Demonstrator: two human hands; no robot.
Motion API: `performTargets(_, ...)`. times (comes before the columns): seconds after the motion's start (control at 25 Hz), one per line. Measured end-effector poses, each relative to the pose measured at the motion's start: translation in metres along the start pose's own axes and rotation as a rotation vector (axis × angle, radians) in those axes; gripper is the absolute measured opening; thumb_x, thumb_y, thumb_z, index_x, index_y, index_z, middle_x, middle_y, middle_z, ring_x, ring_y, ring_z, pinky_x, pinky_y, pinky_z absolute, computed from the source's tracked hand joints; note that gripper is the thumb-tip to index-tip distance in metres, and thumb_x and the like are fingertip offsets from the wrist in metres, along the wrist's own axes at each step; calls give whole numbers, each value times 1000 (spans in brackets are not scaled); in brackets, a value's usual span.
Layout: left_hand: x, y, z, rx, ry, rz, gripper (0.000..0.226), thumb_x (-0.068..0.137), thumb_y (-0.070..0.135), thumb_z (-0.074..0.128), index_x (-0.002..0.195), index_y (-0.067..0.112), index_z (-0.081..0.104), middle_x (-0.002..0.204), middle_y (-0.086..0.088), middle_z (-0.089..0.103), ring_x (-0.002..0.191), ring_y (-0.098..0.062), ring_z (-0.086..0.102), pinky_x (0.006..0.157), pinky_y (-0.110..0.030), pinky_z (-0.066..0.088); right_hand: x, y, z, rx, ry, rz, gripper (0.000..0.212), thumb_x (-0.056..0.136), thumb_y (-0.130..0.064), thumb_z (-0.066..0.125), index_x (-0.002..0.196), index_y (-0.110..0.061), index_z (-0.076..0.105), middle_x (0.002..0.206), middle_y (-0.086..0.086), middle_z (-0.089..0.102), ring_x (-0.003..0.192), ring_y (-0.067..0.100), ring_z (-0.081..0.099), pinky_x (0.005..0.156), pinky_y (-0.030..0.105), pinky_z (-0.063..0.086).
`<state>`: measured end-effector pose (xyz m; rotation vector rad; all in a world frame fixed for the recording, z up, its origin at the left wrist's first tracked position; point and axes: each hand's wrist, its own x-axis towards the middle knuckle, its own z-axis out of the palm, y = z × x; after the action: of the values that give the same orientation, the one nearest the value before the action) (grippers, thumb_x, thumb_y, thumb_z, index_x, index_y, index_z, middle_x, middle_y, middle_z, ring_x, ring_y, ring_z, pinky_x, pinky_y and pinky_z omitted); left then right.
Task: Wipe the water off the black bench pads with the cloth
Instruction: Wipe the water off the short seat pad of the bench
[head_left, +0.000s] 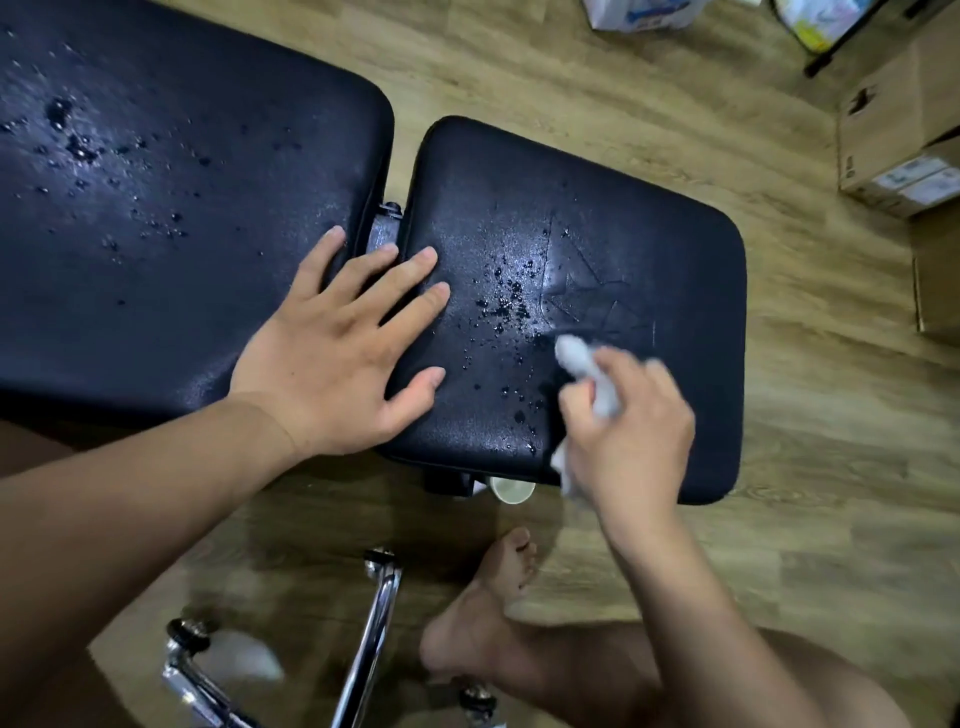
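The right fingers (641, 382) are curling around a white cloth (584, 366), gripping it in a bunch so that one end is poking out past the knuckles and another bit is hanging below the right hand (628, 423). The cloth is pressing on the near part of the smaller pad (665, 234), just beside a scatter of water drops (506, 299) that is sitting left of it; the hand and cloth are showing blurred.

The left fingers (387, 278) are lying straight and spread, holding nothing. The left hand (332, 364) is resting flat across the gap between the two pads, with the little finger on the larger pad (218, 171) and the thumb and the other fingertips on the smaller one. A metal bracket (384, 228) is showing in that gap.

The larger pad is carrying more droplets (72, 140) toward its far left – well apart from both hands.

Under the near edge of the smaller pad a paper cup (511, 488) is standing on the wooden floor (571, 78). A bare foot (493, 597) is resting near a chrome chair base (376, 613), and cardboard boxes (898, 135) are sitting at the right edge.
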<state>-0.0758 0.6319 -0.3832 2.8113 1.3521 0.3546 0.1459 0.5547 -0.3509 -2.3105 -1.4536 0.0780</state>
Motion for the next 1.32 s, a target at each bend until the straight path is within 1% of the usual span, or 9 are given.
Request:
performTargets(0.16, 0, 0, -2, 8, -12, 2, 67, 89, 53, 46, 141, 12, 50, 152, -13, 43, 134, -37, 45, 116, -60, 21, 129, -21, 30, -146, 53, 17, 29, 83, -30, 49, 105, -20, 66, 100, 15, 63, 90, 37, 60, 69, 35, 41)
performTargets(0.32, 2, 0, -4, 26, -35, 8, 67, 88, 53, 46, 141, 13, 50, 152, -13, 43, 134, -38, 45, 115, -60, 22, 188, -38, 43, -192, -10, 42, 28, 85, -31, 46, 98, -16, 65, 101, 13, 65, 93, 35, 63, 68, 33, 41)
performTargets(0.48, 0, 0, -4, 50, -39, 17, 67, 89, 53, 46, 141, 12, 51, 152, -13, 43, 133, -38, 45, 115, -60, 22, 116, -20, 26, -94, 14, 8, 29, 87, -29, 47, 105, -17, 67, 101, 13, 58, 88, 35, 59, 75, 36, 44)
performTargets(0.64, 1, 0, -7, 43, -58, 24, 67, 90, 54, 41, 142, 12, 49, 152, -11, 43, 134, -37, 44, 116, -59, 20, -8, 29, -10, -65, 75, -41, 25, 80, -24, 57, 100, -20, 72, 81, 13, 57, 69, 36, 58, 63, 38, 47)
performTargets(0.84, 1, 3, -9, 43, -93, 21, 68, 89, 55, 37, 143, 14, 45, 154, -10, 40, 136, -36, 41, 117, -59, 17, -21, 111, -48, -125, 93, 338, 45, 78, -30, 44, 115, -20, 69, 93, 22, 62, 84, 42, 60, 74, 39, 46)
performTargets(1.0, 3, 3, -11, 60, -124, 11, 70, 89, 55, 33, 145, 14, 43, 155, -10, 38, 139, -35, 38, 118, -57, 15, -49, 45, -25, -66, 113, 278, 39, 79, -29, 41, 103, -18, 70, 84, 21, 60, 69, 39, 57, 59, 34, 37)
performTargets(1.12, 3, 3, -11, 53, -117, 18, 69, 90, 55, 33, 144, 14, 44, 154, -11, 39, 138, -36, 39, 117, -57, 16, -80, -30, -5, 83, -1, 108, 31, 80, -34, 47, 99, -25, 70, 80, 9, 58, 60, 34, 58, 54, 34, 46)
performTargets(1.24, 3, 2, -10, 45, -107, 19, 67, 91, 54, 36, 143, 13, 45, 154, -12, 40, 137, -37, 41, 117, -58, 17, -70, -7, -14, 48, -20, 47, 27, 81, -32, 54, 101, -28, 70, 78, 6, 61, 61, 33, 60, 56, 32, 46)
performTargets(1.32, 2, 2, -10, 49, -95, 17, 67, 90, 54, 37, 143, 13, 45, 154, -12, 40, 137, -36, 41, 117, -58, 17, -46, 46, -30, -77, 30, 173, 32, 83, -27, 51, 109, -21, 69, 86, 14, 67, 71, 37, 64, 64, 36, 50)
